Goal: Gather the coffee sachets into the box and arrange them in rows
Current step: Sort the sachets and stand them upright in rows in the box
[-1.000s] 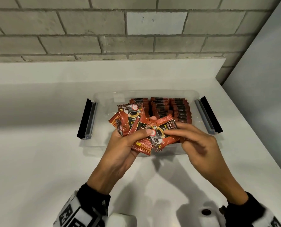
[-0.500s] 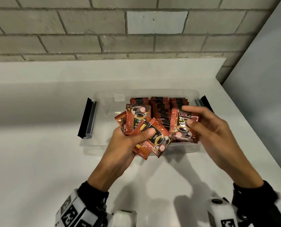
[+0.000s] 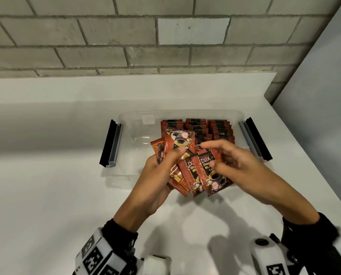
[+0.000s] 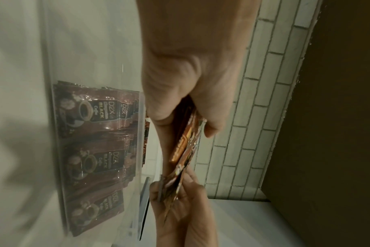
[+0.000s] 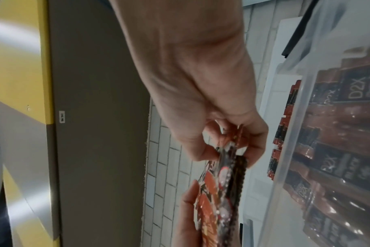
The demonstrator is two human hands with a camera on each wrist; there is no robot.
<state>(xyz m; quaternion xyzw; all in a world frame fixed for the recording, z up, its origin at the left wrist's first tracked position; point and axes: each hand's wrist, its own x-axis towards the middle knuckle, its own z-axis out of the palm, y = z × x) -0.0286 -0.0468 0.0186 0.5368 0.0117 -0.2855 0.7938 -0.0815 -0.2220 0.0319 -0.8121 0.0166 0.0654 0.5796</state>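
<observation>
A clear plastic box (image 3: pixel 129 128) with black side latches stands on the white counter. Three rows of red coffee sachets (image 3: pixel 205 128) stand upright in its right half, also visible through the wall (image 4: pixel 91 150) (image 5: pixel 338 150). My left hand (image 3: pixel 165 161) grips a fanned bunch of red sachets (image 3: pixel 177 141) above the box's near edge, thumb on top. My right hand (image 3: pixel 221 155) pinches the front D2X sachet (image 3: pixel 209 171) of that fan between thumb and fingers. The wrist views show the bunch edge-on (image 4: pixel 184 150) (image 5: pixel 228 175) between both hands.
The box's left half (image 3: pixel 141 143) holds no sachets. A grey brick wall (image 3: pixel 165 36) runs behind the counter, and a grey panel (image 3: pixel 324 96) stands along the counter's right edge. White counter (image 3: pixel 46 195) stretches to the left and in front.
My right hand, which held one sachet over the box's right rows half a second ago, has come back to the fan and now pinches another sachet. The left hand's bunch stayed nearly in place.
</observation>
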